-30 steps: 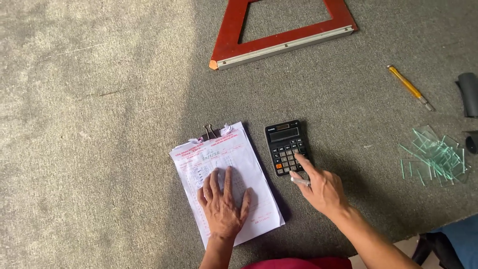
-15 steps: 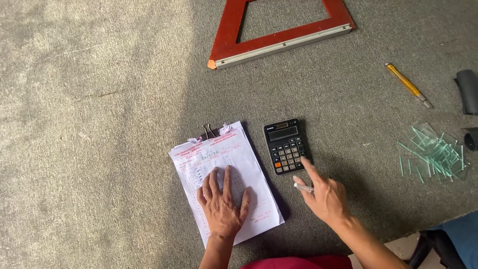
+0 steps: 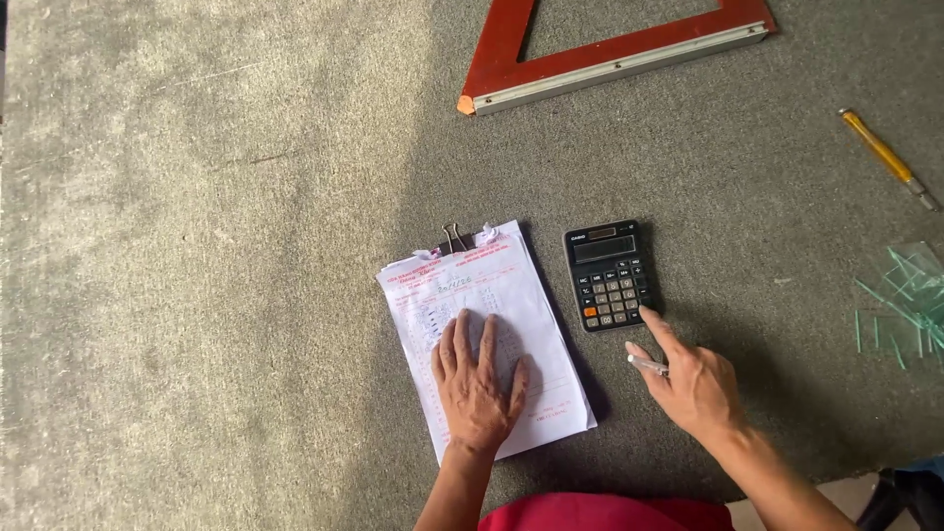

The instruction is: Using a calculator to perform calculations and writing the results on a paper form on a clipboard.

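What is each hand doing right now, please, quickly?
Left hand: open, flat on the papers.
Right hand: holding a pen, forefinger at the calculator.

Grey carpeted floor [image 3: 216,246], worn, paler toward left. Black calculator [image 3: 610,274] lies flat near middle. Clipped paper stack [image 3: 511,295] just left of calculator, slightly tilted. Red triangular frame [image 3: 610,59] well above calculator. Yellow cutter [image 3: 888,157] far upper right of calculator. Glass strips [image 3: 910,295] well right of calculator.
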